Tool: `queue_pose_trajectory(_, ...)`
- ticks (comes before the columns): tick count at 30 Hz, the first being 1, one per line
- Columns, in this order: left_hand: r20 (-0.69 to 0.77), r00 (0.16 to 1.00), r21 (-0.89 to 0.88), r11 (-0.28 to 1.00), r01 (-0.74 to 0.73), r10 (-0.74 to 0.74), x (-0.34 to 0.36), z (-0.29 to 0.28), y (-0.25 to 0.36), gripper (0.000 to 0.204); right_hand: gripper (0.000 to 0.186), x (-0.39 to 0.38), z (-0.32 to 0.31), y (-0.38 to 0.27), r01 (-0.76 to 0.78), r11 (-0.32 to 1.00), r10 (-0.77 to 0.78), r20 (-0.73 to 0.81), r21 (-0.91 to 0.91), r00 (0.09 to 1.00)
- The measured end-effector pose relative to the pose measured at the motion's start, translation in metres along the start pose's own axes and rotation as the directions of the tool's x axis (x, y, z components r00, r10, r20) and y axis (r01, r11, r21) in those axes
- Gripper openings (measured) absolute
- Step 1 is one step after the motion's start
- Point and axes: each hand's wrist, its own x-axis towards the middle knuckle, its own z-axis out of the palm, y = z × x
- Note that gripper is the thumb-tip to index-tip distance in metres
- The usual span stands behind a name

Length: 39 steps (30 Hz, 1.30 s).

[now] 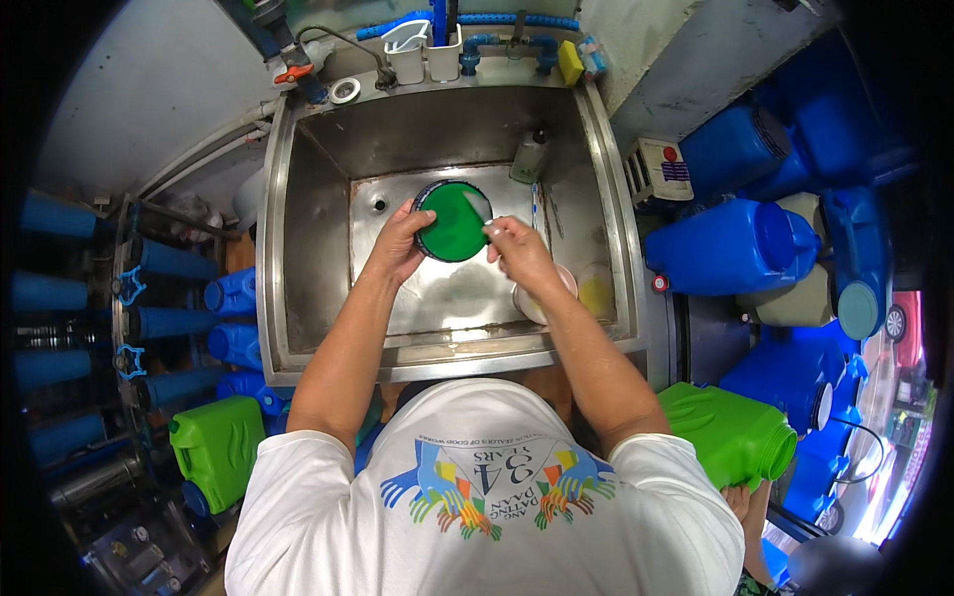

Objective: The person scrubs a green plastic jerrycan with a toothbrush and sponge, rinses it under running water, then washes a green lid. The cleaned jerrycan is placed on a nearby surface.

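Note:
Over the sink (427,365), my left hand (399,243) grips the left side of a round green lid (452,228) with a dark rim, thumb on its flat face. My right hand (521,252) is closed at the lid's right edge. From its fingers a pale, flat, pointed tool (478,205) reaches over the green face; its exact kind is unclear. Below my right forearm, a whitish round bowl-like thing (529,306) is partly hidden. Beside it lies a yellowish round piece (596,291). A bottle (529,156) stands in the sink's far right corner, near a thin blue-and-white stick (535,211).
White holders (405,65), blue pipes (481,52) and a yellow sponge (570,63) line the sink's back ledge. Blue jugs (730,245) crowd the right, with a green jug (730,432) near my right elbow. Another green jug (214,452) stands at the left, near racked blue cylinders (169,323).

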Motion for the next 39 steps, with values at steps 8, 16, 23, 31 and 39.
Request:
queue_pose_trajectory(8,-0.006,0.999,0.129,0.990,-0.051,0.052,-0.005,-0.005,0.012,0.043,0.018,-0.005,0.048,-0.030,-0.269,0.936,0.261,0.063,0.228,0.963)
queue_pose_trajectory(16,0.036,0.995,0.161,0.982,-0.098,0.094,-0.011,-0.022,0.039,0.040,0.018,0.005,0.085,-0.029,-0.155,0.927,0.137,0.077,0.340,0.988)
queue_pose_trajectory(23,0.024,0.996,0.274,0.957,-0.093,0.089,-0.013,-0.045,0.036,0.040,0.016,0.023,0.099,-0.044,-0.138,0.857,0.133,0.044,0.496,0.990)
queue_pose_trajectory(31,-0.027,0.993,0.205,0.973,-0.105,0.113,0.007,-0.065,0.055,0.037,0.017,0.026,0.120,-0.030,-0.245,0.926,0.232,0.077,0.286,0.970)
queue_pose_trajectory(39,0.014,1.000,0.336,0.942,-0.022,0.019,0.015,-0.064,0.041,0.043,0.016,0.043,0.101,-0.033,-0.279,0.866,0.267,0.088,0.415,0.960)
